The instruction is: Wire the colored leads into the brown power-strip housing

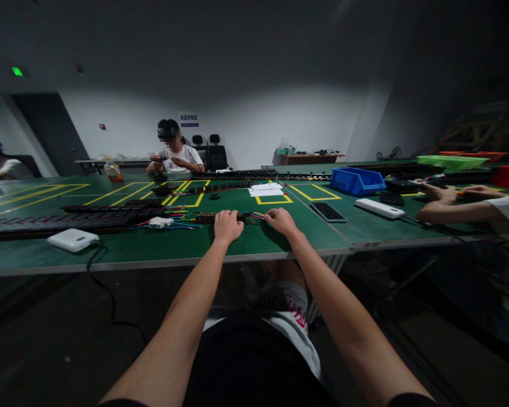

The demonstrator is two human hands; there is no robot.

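Observation:
My left hand lies over a narrow dark strip on the green table, its fingers curled down around it. Coloured wires, among them red, blue and yellow, come out of the strip's right end. My right hand is closed at the far end of these wires, with the fingertips pinched together on them. What lies under both palms is hidden. Left of my hands, more wire ends run beside a white connector block, next to long black strips.
On the green table with yellow tape outlines are a white power bank, a phone, another white power bank, white papers and a blue bin. A co-worker sits opposite; another person's hands work at right.

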